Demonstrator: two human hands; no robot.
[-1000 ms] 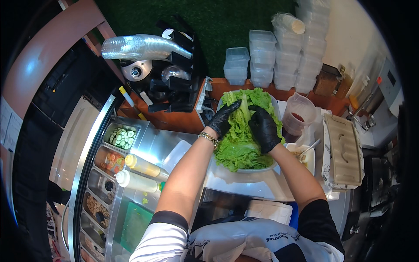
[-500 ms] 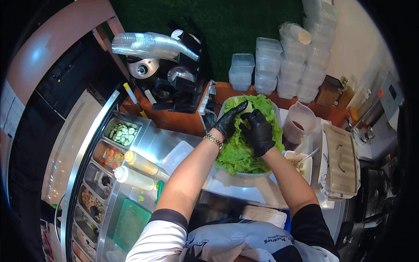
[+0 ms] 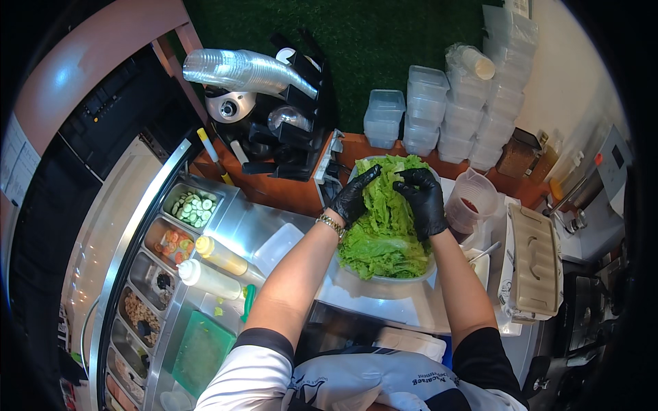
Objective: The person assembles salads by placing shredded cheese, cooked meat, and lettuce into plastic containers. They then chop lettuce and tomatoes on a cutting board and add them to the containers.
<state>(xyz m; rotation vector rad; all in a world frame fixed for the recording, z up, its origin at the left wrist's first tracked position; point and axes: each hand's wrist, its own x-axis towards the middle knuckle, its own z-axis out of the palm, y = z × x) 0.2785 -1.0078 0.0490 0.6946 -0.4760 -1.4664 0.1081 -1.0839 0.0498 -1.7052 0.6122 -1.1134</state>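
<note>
A heap of green, frilly lettuce [image 3: 386, 250] fills a pale tub [image 3: 410, 278] on the counter ahead of me. Both my hands wear black gloves. At the left side of the leaves, my left hand [image 3: 354, 196] has its fingers closed on lettuce, its tips pointing toward the far rim. A gold watch circles that wrist. Across from it, my right hand [image 3: 423, 205] curls over the far right part of the heap, thumb and fingers pinching lettuce. A narrow gap of green shows between the two hands. The palms and some fingertips are hidden.
Beside the tub stand a clear jug [image 3: 471, 198] with dark red liquid and a bowl with a spoon handle. Stacked plastic containers [image 3: 423, 103] line the back. Two squeeze bottles [image 3: 209, 279], a green cutting board [image 3: 203, 351] and trays of cut vegetables [image 3: 194, 208] lie left.
My hands have moved apart, the right one shifting right and the left slightly left. More lettuce shows between them, the leaves now lying lengthwise.
</note>
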